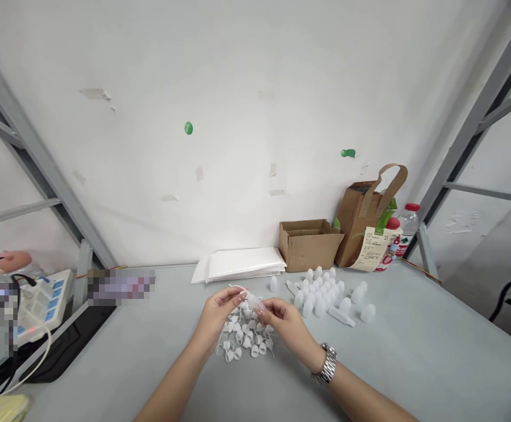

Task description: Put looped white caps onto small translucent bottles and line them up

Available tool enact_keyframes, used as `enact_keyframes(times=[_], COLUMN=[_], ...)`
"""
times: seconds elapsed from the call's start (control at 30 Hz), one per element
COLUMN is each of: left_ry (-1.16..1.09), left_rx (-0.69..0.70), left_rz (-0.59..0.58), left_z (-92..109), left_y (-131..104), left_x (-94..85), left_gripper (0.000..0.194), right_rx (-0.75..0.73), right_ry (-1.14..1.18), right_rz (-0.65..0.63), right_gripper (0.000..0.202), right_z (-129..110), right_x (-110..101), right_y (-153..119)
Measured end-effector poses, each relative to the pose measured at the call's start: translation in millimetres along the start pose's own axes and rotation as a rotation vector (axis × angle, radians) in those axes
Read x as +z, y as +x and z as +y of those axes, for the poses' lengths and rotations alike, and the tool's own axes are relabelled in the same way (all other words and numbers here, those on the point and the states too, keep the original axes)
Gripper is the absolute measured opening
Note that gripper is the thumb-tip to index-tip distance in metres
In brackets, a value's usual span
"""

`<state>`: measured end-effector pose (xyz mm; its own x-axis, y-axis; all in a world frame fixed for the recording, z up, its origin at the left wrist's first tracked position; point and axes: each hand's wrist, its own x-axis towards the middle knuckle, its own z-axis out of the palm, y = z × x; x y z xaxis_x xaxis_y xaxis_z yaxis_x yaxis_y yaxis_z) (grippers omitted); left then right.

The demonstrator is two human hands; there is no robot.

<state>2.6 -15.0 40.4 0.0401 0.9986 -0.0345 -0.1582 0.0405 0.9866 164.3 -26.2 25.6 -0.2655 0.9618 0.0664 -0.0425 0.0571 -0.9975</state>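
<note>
Both hands meet over a pile of small white caps (pixel 247 337) with thin tails. My left hand (pixel 222 308) pinches a white piece with a thin tail (pixel 239 288) that looks like one of those caps. My right hand (pixel 284 325) has its fingers closed round a small translucent plastic bottle (pixel 255 301). Cap and bottle touch or nearly touch; the fingers partly hide the joint. Right of the hands stands a cluster of similar translucent bottles (pixel 321 296), and one bottle (pixel 341 316) lies on its side with its narrow tip pointing right.
Behind the hands lie white padded envelopes (pixel 244 264), beside an open cardboard box (pixel 311 249). A brown paper bag (pixel 354 223) and a plastic bottle with a red cap (pixel 409 225) stand at the back right. On the left are a power strip (pixel 46 305) and cables.
</note>
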Motion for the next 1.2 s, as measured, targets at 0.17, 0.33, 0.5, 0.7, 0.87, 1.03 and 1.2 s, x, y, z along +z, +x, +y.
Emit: enact_keyframes(times=[0.17,0.33,0.5,0.7,0.87,1.03,1.2], left_ry=[-0.105,-0.199,-0.303,-0.328,-0.312,-0.291,-0.253], left_rx=[-0.023,-0.088,-0.08,-0.057,-0.04,-0.046,-0.043], left_rz=[0.026,0.047,0.004,-0.024,0.016,0.029,0.061], left_z=[-5,-6,-16,-20,-15,-15,-14], left_y=[1,0,2,2,0,1,0], left_x=[0.0,3.3,5.3,7.2,9.0,8.8,9.3], left_gripper=[0.024,0.029,0.023,0.019,0.023,0.027,0.028], right_rx=[-0.055,-0.236,-0.296,-0.107,0.01,0.197,0.145], right_ry=[-0.139,-0.425,-0.477,-0.258,-0.05,0.218,0.154], right_rz=[0.023,0.115,0.144,0.116,0.073,-0.077,0.021], right_gripper=[0.028,0.019,0.016,0.024,0.033,0.042,0.044], right_z=[1,-6,-4,0,2,-1,-4], right_x=[-1,0,4,7,6,7,8], right_y=[-3,-9,-14,-11,-5,-5,-3])
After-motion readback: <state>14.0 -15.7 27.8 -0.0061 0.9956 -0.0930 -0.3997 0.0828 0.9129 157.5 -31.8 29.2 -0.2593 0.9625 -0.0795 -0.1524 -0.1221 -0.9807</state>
